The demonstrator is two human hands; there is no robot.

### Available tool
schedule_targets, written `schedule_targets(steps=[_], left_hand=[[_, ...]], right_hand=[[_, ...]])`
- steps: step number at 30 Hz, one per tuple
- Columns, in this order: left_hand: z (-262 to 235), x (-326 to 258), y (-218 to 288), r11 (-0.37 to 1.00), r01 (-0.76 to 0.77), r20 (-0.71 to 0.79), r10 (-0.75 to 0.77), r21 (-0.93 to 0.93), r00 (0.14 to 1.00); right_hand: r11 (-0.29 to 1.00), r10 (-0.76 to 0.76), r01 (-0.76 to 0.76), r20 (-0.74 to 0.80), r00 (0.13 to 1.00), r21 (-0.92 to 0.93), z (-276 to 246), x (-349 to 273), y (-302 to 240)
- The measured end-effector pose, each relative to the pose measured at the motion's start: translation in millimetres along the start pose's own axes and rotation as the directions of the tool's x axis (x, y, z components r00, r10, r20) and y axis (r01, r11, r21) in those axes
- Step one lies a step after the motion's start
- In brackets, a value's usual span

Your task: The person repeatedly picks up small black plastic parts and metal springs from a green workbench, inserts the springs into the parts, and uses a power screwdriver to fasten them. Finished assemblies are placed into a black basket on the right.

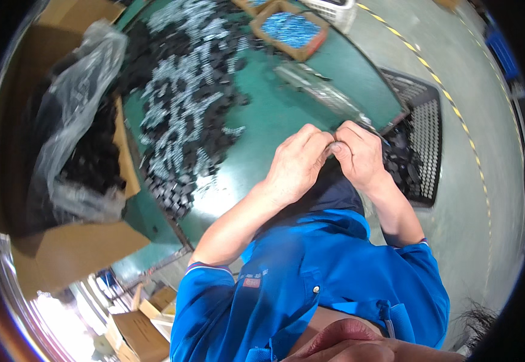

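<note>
Near the front edge of the green work table, my two hands meet fingertip to fingertip. My left hand is closed, with thumb and fingers pinched together. My right hand is closed against it in a similar pinch. Whatever sits between the fingertips is small and mostly covered by them, so its kind cannot be made out. To the left on the table spreads a heap of small black parts mixed with many silvery metal pieces. A clear plastic bag lies just beyond my hands.
A cardboard tray of shiny blue pieces stands at the table's far side. Right of the table, a black perforated crate holds black parts. At left, an open cardboard box contains black parts and a clear liner.
</note>
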State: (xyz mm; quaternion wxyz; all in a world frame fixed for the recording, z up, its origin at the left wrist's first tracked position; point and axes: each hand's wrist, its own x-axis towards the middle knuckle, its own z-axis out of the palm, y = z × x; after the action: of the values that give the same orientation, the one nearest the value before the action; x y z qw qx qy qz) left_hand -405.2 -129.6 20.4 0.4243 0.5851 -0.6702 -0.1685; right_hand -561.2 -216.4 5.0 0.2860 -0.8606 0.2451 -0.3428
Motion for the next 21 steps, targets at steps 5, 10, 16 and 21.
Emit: schedule_targets(steps=[5, 10, 16, 21], left_hand=[[-32.0, -56.0, -9.3, 0.783, 0.436, -0.084, -0.520, -0.443, 0.850], [-60.4, -99.6, -38.9, 0.609, 0.478, -0.180, -0.716, -0.633, 0.675], [-95.9, -123.3, -45.4, 0.735, 0.449, -0.242, -0.622, -0.508, 0.744], [-91.3, -119.0, -54.7, 0.595, 0.342, -0.178, -0.644, -0.727, 0.744]], right_hand=[[0.957, -0.117, 0.079, 0.123, 0.985, 0.279, 47.4, 17.9, -26.4], [0.945, -0.311, 0.243, 0.377, 0.872, 0.218, 83.0, 21.7, -34.8], [0.966, -0.164, 0.212, 0.279, 0.946, -0.150, 109.5, 96.5, -34.4], [0.881, 0.008, 0.174, 0.382, 0.924, -0.440, 141.0, 136.4, -12.2]])
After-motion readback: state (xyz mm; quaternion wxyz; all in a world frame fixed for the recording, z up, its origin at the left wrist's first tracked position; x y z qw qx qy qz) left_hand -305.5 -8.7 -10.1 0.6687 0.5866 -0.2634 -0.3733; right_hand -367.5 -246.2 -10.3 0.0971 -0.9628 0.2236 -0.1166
